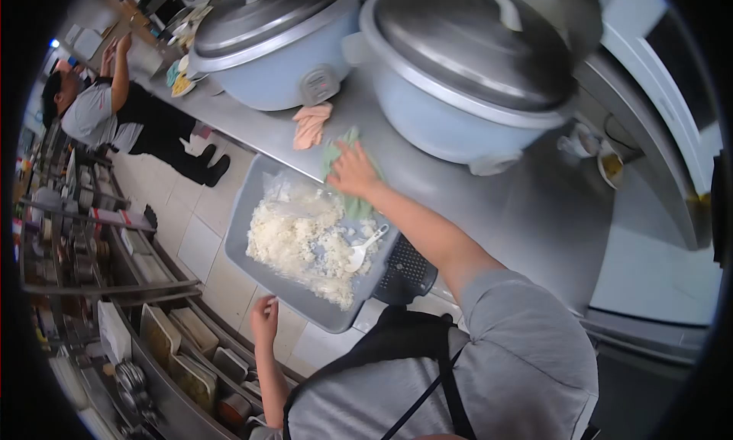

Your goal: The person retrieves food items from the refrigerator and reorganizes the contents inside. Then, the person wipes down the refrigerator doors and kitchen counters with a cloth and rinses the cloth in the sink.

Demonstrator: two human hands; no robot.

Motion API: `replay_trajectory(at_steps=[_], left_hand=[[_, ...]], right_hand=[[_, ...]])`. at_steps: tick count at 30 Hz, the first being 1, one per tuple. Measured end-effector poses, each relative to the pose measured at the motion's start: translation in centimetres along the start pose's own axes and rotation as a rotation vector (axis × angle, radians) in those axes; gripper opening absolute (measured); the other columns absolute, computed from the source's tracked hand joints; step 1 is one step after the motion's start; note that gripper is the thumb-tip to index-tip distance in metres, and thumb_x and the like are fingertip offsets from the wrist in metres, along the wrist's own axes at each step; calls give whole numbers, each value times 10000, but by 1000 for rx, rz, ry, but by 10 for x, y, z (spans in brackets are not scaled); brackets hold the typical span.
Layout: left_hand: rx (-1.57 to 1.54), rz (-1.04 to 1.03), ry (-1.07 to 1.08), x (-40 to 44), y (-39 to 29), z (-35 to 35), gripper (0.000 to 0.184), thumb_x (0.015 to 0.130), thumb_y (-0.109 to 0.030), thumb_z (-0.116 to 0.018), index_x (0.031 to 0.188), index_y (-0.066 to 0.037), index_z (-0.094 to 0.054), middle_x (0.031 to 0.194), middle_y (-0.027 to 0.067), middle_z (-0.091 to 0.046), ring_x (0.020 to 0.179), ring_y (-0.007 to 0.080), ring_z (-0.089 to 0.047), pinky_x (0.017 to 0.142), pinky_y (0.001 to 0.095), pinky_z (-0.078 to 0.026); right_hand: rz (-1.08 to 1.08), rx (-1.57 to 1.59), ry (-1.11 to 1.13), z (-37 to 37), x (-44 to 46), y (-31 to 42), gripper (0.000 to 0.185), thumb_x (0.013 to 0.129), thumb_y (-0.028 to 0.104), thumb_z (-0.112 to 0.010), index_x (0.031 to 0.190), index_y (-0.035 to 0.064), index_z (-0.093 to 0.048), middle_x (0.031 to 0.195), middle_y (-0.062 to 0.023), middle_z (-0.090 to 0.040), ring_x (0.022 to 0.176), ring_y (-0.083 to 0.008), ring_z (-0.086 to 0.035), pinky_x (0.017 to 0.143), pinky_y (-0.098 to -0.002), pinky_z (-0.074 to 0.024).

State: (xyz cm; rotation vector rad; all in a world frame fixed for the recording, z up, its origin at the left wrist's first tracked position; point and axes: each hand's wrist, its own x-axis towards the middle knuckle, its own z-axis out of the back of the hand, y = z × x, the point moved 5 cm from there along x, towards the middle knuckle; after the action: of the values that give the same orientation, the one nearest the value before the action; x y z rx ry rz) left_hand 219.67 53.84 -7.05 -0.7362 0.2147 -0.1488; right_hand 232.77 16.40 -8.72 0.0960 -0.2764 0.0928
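My right hand [353, 170] reaches across the steel counter [458, 203] and bears down on a green cloth [357, 206], its fingers bent over the fabric. Just beyond lies a crumpled peach-coloured cloth [311, 125]. Below the counter edge is a grey plastic tub [246, 238] with cooked white rice [286, 238] on clear plastic film. A white rice paddle [359, 258] rests in the rice. My left hand [265, 315] hangs beside the tub's near-left rim, fingers curled, with nothing visible in it.
Two large rice cookers [427, 104] [267, 74] with metal lids stand along the counter. A black perforated stool or crate [408, 268] sits under the tub's right end. Shelves with trays and containers [191, 364] line the left. Farther off, a co-worker [114, 119] stands with raised hands.
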Motion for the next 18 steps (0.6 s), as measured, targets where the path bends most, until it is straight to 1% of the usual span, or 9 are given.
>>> replay_trajectory(at_steps=[2, 5, 9, 11, 13, 14, 16, 17, 18], left_hand=[[-4, -121, 71, 24, -54, -18, 158, 796, -88, -560, 933, -19, -598, 909, 119, -599, 751, 212, -606, 608, 286, -492], [-22, -302, 187, 48, -128, -56, 153, 792, -74, -563, 930, -16, -595, 908, 118, -598, 747, 212, -603, 604, 285, -492], [-22, -527, 388, 49, -198, -119, 153, 789, -64, -563, 932, -26, -600, 909, 112, -601, 737, 204, -601, 592, 279, -489], [-3, -647, 503, 34, -234, -152, 157, 786, -66, -566, 936, -31, -602, 910, 108, -602, 743, 203, -603, 591, 284, -489], [1, -745, 618, 13, -263, -179, 166, 784, -74, -572, 942, -29, -599, 905, 110, -603, 749, 207, -604, 589, 286, -488], [10, -794, 673, 0, -276, -192, 169, 786, -83, -573, 945, -27, -595, 899, 114, -601, 746, 210, -601, 591, 289, -485], [22, -906, 742, -31, -304, -211, 167, 783, -70, -568, 941, -21, -592, 891, 121, -595, 718, 216, -597, 596, 286, -482], [29, -944, 786, -47, -315, -220, 166, 781, -65, -568, 938, -18, -591, 892, 122, -594, 711, 217, -596, 598, 285, -483], [37, -979, 808, -62, -322, -227, 166, 781, -65, -568, 938, -18, -591, 892, 122, -594, 711, 217, -596, 598, 285, -483]], right_hand=[[128, 119, 120, 34, -60, 9, 468, 804, 473, -445, 973, 63, -594, 1262, -96, -433, 1280, -251, -203, 1029, -490, -131], [79, 129, 67, 61, -151, -24, 423, 776, 464, -499, 957, 100, -615, 1326, -86, -363, 1275, -269, -217, 1034, -493, -121], [-418, 111, -7, 110, -303, -116, 423, 792, 466, -487, 961, 100, -613, 1354, -72, -324, 1272, -267, -225, 1035, -482, -132], [-607, -118, -267, 150, -400, -160, 467, 811, 506, -443, 917, 79, -599, 1345, -95, -332, 1279, -258, -224, 1031, -464, -162], [-869, -337, -163, 173, -491, -184, 462, 819, 483, -442, 930, 62, -597, 1336, -95, -348, 1272, -271, -244, 1019, -473, -180], [-909, -351, -171, 182, -529, -190, 462, 819, 483, -442, 930, 62, -597, 1336, -95, -348, 1272, -271, -244, 1019, -473, -180], [-1194, -408, -272, 197, -602, -198, 394, 830, 408, -455, 893, 46, -596, 1286, -105, -412, 1244, -277, -292, 1004, -473, -204], [-1228, -417, -284, 202, -624, -196, 394, 830, 408, -455, 893, 46, -596, 1286, -105, -412, 1244, -277, -292, 1004, -473, -204], [-1346, -412, -229, 205, -650, -195, 391, 842, 385, -424, 951, 48, -590, 1249, -118, -440, 1223, -280, -319, 1018, -449, -200]])
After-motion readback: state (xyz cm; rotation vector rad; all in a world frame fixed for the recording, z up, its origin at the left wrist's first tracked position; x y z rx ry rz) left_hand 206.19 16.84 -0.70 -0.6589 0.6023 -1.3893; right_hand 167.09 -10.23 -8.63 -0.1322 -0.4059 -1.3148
